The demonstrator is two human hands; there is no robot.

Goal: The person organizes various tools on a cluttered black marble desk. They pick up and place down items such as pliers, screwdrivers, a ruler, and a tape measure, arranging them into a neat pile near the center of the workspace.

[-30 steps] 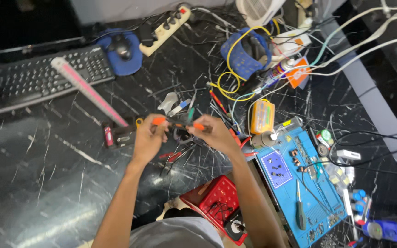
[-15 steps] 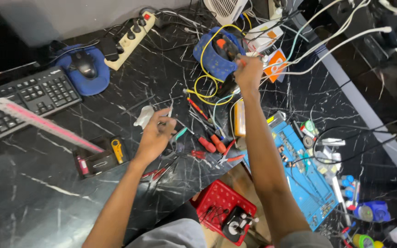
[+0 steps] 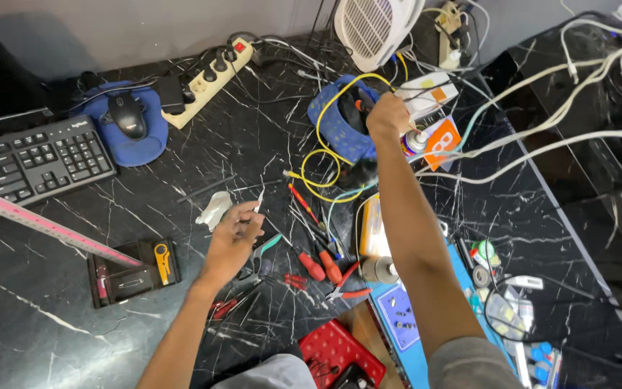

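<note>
Your right hand [image 3: 389, 115] is stretched far forward, arm nearly straight, with its fingers closed over something dark inside the blue pouch [image 3: 340, 122] at the back of the tabletop [image 3: 52, 317]; what exactly it grips is hidden by the hand. A yellow wire [image 3: 319, 144] loops out of that pouch toward you. Your left hand [image 3: 233, 238] hangs low over the middle of the tabletop, fingers curled and pinching a thin pale strip [image 3: 260, 199] that sticks up from them, just beside a crumpled white scrap [image 3: 215, 209].

The tabletop is black marble with white veins, and it is crowded. Red-handled screwdrivers [image 3: 314, 263] and pliers lie between your arms. A blue work mat [image 3: 404, 324] sits under your right forearm, and a red case [image 3: 336, 349] lies at the near edge. To the left are a keyboard [image 3: 30, 158], a mouse [image 3: 126, 115] on a blue pad, a power strip [image 3: 210, 79] and a pink ruler [image 3: 44, 225]. A white fan [image 3: 376, 25] stands at the back wall.

The right edge drops off beyond white cables [image 3: 541, 137]. The barest marble is at the near left.
</note>
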